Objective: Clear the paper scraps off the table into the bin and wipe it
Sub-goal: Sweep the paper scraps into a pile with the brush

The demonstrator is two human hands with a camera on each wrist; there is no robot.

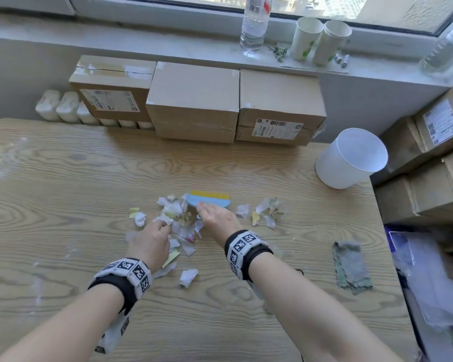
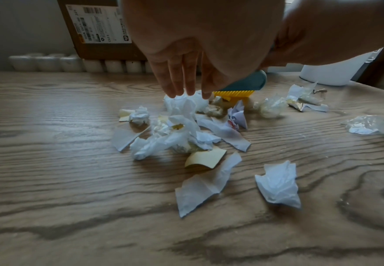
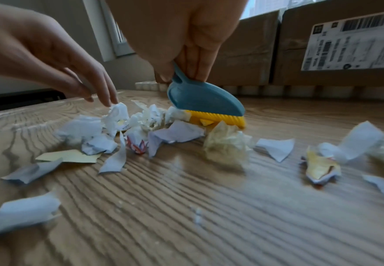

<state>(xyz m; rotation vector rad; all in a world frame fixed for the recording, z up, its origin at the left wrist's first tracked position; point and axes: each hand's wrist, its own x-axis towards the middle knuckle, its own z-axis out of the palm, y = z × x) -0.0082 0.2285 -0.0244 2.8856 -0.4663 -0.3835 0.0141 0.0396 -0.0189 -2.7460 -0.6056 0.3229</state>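
Torn and crumpled paper scraps (image 1: 178,223) lie heaped mid-table, with more loose ones to the right (image 1: 264,212). My right hand (image 3: 181,75) grips the handle of a blue brush (image 3: 204,100), whose yellow bristles rest on the table just behind the heap. My left hand (image 2: 186,93) reaches down with straight fingers, and its fingertips touch a white crumpled scrap (image 2: 181,104) at the left of the heap. The white bin (image 1: 351,158) stands on the table at the back right. A grey cloth (image 1: 351,267) lies flat near the right edge.
Cardboard boxes (image 1: 194,103) line the wall behind the wooden table (image 1: 63,178), and more are stacked at the right (image 1: 429,163). A water bottle (image 1: 254,22) and paper cups (image 1: 319,40) stand on the windowsill. Plastic bags (image 1: 434,270) lie beyond the table's right edge.
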